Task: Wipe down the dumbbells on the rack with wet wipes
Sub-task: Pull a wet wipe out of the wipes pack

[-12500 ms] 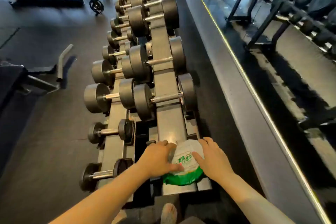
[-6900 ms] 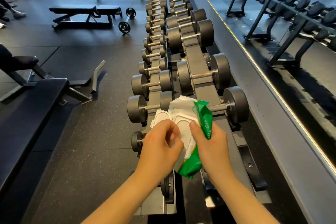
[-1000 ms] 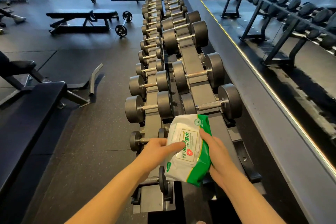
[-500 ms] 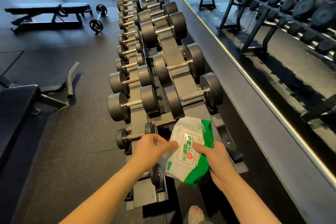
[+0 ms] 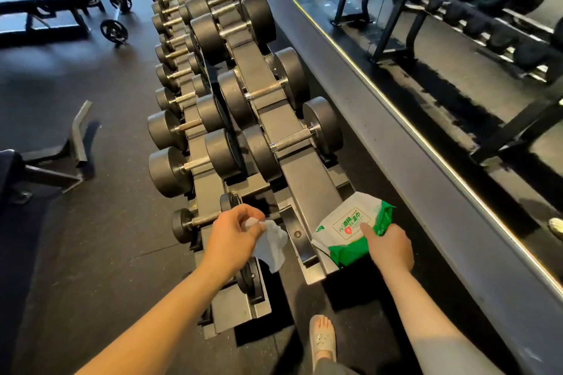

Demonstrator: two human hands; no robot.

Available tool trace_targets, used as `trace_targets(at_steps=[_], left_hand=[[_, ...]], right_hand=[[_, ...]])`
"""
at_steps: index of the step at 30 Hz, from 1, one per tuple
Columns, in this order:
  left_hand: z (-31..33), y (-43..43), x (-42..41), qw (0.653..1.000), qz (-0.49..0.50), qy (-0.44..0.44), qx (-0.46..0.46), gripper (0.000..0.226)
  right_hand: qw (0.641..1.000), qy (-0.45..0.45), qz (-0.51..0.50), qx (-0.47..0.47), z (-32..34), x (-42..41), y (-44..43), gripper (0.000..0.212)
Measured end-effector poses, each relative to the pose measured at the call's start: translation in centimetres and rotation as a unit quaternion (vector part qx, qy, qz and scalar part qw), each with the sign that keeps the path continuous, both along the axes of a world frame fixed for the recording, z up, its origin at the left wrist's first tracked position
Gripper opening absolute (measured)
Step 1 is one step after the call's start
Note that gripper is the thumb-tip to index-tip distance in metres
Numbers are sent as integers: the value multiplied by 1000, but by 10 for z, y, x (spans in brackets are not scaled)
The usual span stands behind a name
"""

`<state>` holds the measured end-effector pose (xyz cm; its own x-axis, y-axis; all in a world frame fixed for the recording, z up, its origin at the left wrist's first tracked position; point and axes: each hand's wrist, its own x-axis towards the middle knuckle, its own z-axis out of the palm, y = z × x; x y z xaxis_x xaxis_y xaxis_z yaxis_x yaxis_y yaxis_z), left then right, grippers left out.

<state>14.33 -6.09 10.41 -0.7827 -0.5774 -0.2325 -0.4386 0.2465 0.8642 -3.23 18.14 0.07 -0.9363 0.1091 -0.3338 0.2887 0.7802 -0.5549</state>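
Observation:
A long two-tier rack point(image 5: 307, 183) runs away from me, loaded with black dumbbells. My left hand point(image 5: 233, 237) pinches a white wet wipe point(image 5: 271, 245) that hangs over the near end of the lower tier, beside a small dumbbell point(image 5: 195, 221). My right hand point(image 5: 388, 248) holds the white and green wipes pack point(image 5: 347, 230) at the near end of the upper rail, thumb on its label. The nearest large dumbbell point(image 5: 292, 140) sits just beyond the pack.
A mirror wall point(image 5: 457, 70) with a yellow-lit edge runs along the right of the rack. A weight bench point(image 5: 45, 15) and a barbell point(image 5: 117, 17) lie on the floor at the left. My sandalled foot point(image 5: 323, 339) stands near the rack's end.
My left hand has pulled a wipe out of the pack and moved left with it. My right hand has lowered the pack onto the upper rail's near end.

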Motion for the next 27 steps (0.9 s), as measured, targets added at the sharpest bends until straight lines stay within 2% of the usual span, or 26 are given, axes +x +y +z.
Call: trace_targets(at_steps=[4, 7, 9, 11, 13, 15, 17, 19, 21, 22, 23, 27], left_hand=[[1, 3, 6, 1000, -7, 24, 11, 11], [-1, 0, 12, 999, -21, 37, 4, 13], [1, -2, 17, 998, -31, 46, 14, 12], [3, -6, 24, 997, -43, 52, 32, 17], [5, -12, 32, 995, -53, 54, 61, 22], [6, -20, 42, 993, -48, 53, 98, 23], [6, -28, 56, 989, -25, 58, 133, 21], [3, -37, 74, 985, 6, 69, 161, 20], [-6, -44, 93, 985, 31, 66, 159, 18], [-14, -47, 104, 987, 39, 55, 147, 17], [-24, -49, 115, 989, 48, 42, 135, 17], [-67, -50, 153, 992, 98, -16, 76, 9]], right_hand=[[997, -51, 30, 51, 1, -3, 16, 63], [997, -10, 8, 71, 16, 3, 17, 62], [997, 49, -14, 53, 35, 15, 13, 49], [995, 95, 8, 9, 50, 32, 0, 26], [993, 81, 63, -65, 56, 55, -25, 6], [978, 20, 125, -165, 52, 81, -58, 10], [943, -99, 145, -283, 50, 112, -90, 17], [876, -243, 149, -388, 45, 142, -115, 31], [782, -370, 135, -484, 37, 168, -132, 37], [744, -405, 131, -515, 33, 180, -138, 37], [731, -419, 135, -522, 30, 190, -144, 36], [787, -387, 210, -433, 11, 218, -162, 30]])
